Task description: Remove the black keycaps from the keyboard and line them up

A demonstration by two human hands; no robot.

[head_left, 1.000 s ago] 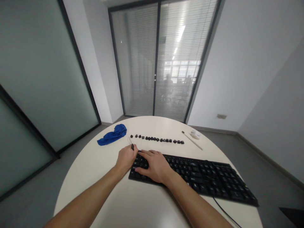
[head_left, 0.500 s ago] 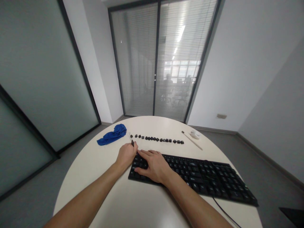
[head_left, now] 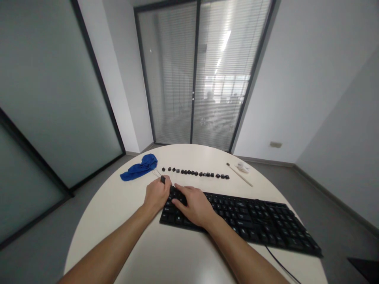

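My left hand (head_left: 157, 193) is closed around a wire keycap puller (head_left: 162, 179) beside the keyboard's far left corner. The puller's black handle shows above the fist, and its thin wires point away toward the blue cloth. My right hand (head_left: 194, 205) lies over the left end of the black keyboard (head_left: 245, 215), fingers stretched out and thumb apart. Its fingertips are close to my left hand, and the keys under the palm are hidden. Beyond both hands, several loose black keycaps (head_left: 192, 172) form a row on the table.
The round white table (head_left: 124, 228) holds a crumpled blue cloth (head_left: 140, 168) at the back left. A thin brush (head_left: 240, 175) and a small white bundle (head_left: 243, 167) lie at the back right. The keyboard's cable (head_left: 281, 263) runs off the near edge.
My left hand has turned slightly, so the puller's wires now point further left. My right hand's fingers have shifted a little to the right and lie closer together.
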